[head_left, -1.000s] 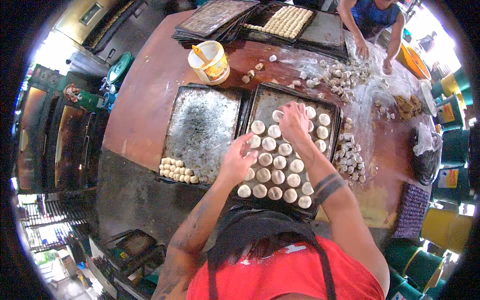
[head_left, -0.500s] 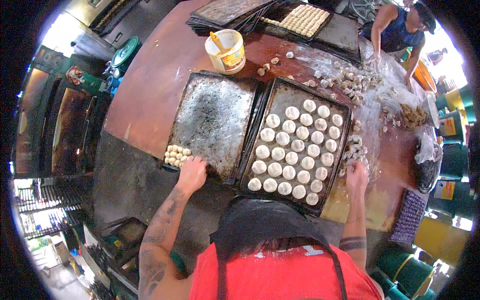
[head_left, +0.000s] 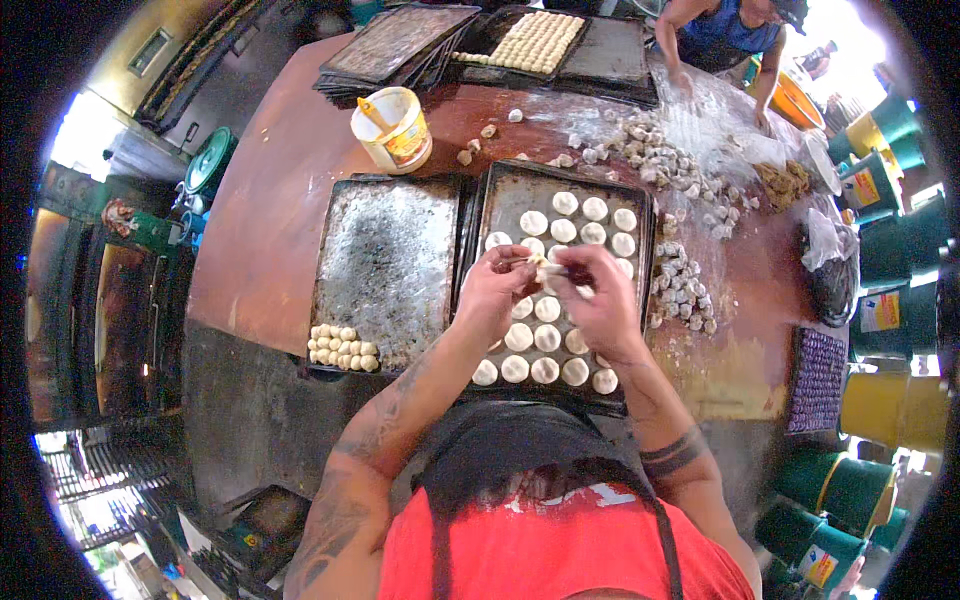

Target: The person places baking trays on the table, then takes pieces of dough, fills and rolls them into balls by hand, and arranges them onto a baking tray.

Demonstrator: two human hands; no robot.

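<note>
Over the right-hand baking tray [head_left: 640,215], my left hand [head_left: 495,290] and my right hand [head_left: 605,295] meet with fingers pinched. Between their fingertips is a small pale piece of dough [head_left: 541,268], partly covered by the fingers. Beneath them, flat round dough pieces [head_left: 546,338] lie in rows on the tray; my hands and forearms hide some. The left-hand baking tray [head_left: 385,260] stands beside it, with a cluster of small dough balls [head_left: 342,348] in its near left corner.
Floury lumps [head_left: 683,290] lie right of the trays. Behind stand a white tub [head_left: 405,145] with an orange-handled brush, stacked trays [head_left: 400,45] and a tray of dough balls [head_left: 537,42]. A co-worker's arms [head_left: 680,45] reach over the far right table. A purple crate [head_left: 815,380] sits right.
My left hand has left the small dough balls and my right hand the floury lumps. Both have come together above the right tray, with dough between them. The view has shifted slightly.
</note>
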